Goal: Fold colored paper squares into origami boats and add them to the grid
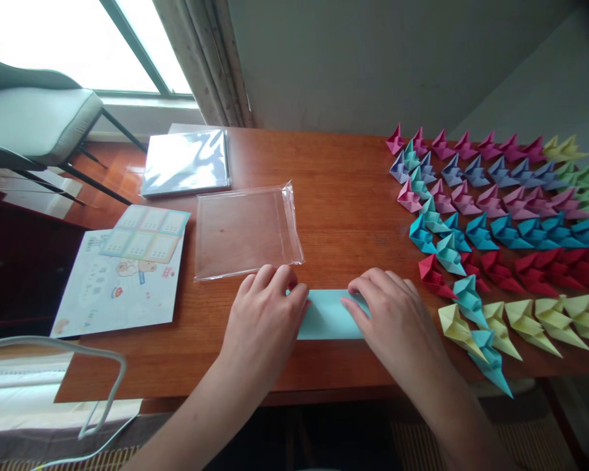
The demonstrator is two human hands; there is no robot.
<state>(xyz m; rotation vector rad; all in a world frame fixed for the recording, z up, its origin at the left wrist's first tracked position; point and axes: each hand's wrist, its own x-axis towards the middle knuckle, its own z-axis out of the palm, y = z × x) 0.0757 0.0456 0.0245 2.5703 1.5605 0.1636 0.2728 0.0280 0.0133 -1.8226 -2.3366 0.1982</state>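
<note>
A light blue folded sheet of paper (328, 315) lies near the front edge of the wooden table (343, 203). My left hand (265, 314) rests on the sheet's left end, its fingers bent and pressing down. My right hand (392, 317) presses the right end, fingers close together on the paper. To the right stand rows of folded paper figures (500, 229) in pink, purple, blue, red, yellow and green, with teal ones (449, 252) running down across them.
An empty clear plastic sleeve (245, 229) lies just behind my hands. A pack of paper in shiny wrap (186, 162) sits at the back left. A printed sheet (127, 275) lies at the left. A grey chair (34, 118) stands by the window.
</note>
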